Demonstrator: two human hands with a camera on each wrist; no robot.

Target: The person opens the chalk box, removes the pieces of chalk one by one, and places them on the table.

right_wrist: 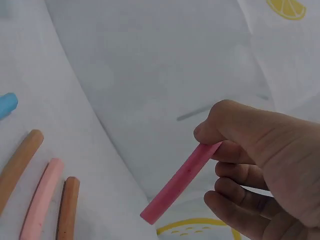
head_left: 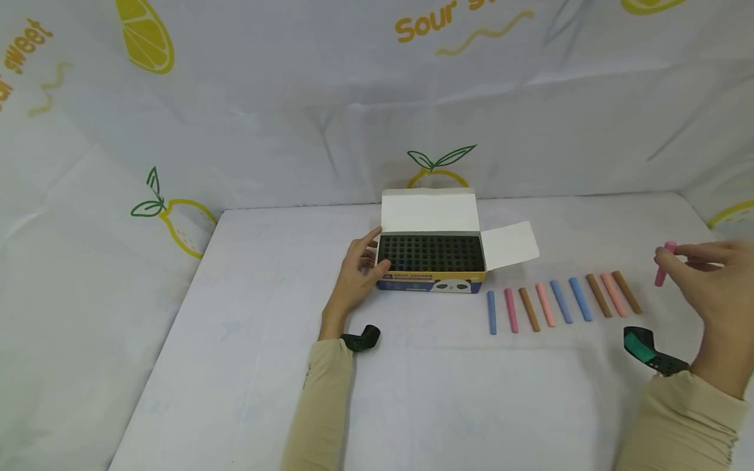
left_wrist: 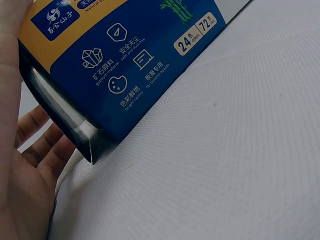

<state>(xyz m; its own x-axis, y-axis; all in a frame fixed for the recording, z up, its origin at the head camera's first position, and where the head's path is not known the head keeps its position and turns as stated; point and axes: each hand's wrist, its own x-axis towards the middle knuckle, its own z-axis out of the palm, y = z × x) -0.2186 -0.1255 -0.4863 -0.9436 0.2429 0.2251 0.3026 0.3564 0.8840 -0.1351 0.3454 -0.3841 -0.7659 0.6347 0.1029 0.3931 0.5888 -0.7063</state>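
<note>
Right hand (head_left: 709, 275) up off the white cloth-covered worktop (head_left: 412, 392) at the far right in the head view, pinching a deep pink chalk stick (head_left: 664, 263) at its upper end, stick hanging nearly upright. Left hand (head_left: 358, 271) resting against the left end of an open blue and yellow cardboard chalk box (head_left: 432, 260), fingers relaxed along its side, lid flipped up at the back, dark grid of slots inside. Nine loose chalk sticks (head_left: 559, 302) in blue, pink and brown lined up side by side between box and right hand.

Left wrist view: just the box's blue printed side (left_wrist: 135, 75) close up, fingers (left_wrist: 35, 145) loosely spread beside its corner.

Right wrist view: same pink stick (right_wrist: 181, 181) gripped between thumb and fingertips, tilted, above a few brown and pale pink sticks (right_wrist: 42, 200) lying on the cloth.
</note>
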